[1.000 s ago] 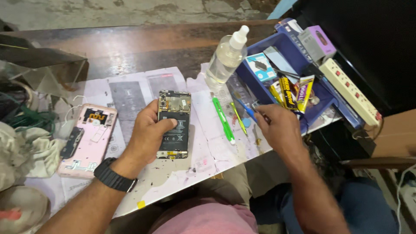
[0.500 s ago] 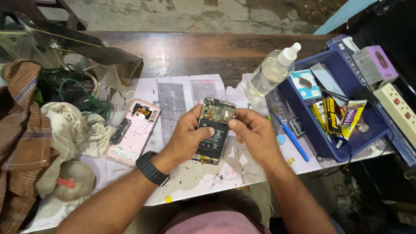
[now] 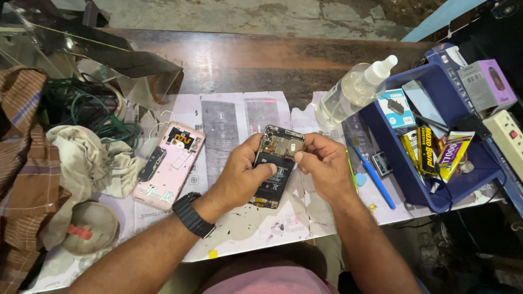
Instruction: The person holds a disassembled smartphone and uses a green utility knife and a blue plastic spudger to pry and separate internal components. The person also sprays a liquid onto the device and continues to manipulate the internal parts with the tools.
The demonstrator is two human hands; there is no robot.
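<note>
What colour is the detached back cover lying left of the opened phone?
Pale pink, inner side up with dark parts on it. The back cover shows in the head view, beside the left hand.

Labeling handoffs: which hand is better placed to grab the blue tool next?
Right, likely. The right hand sits nearest the blue tool lying just beside it, while the left hand cradles the phone from the far side.

Dark wooden table (image 3: 261, 60), worn; glossy clear plastic bottle (image 3: 348, 95).

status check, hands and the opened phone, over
Left hand and right hand both gripping the opened black phone with exposed battery. Pink phone back cover lies left, apart. Nothing blocking.
</note>
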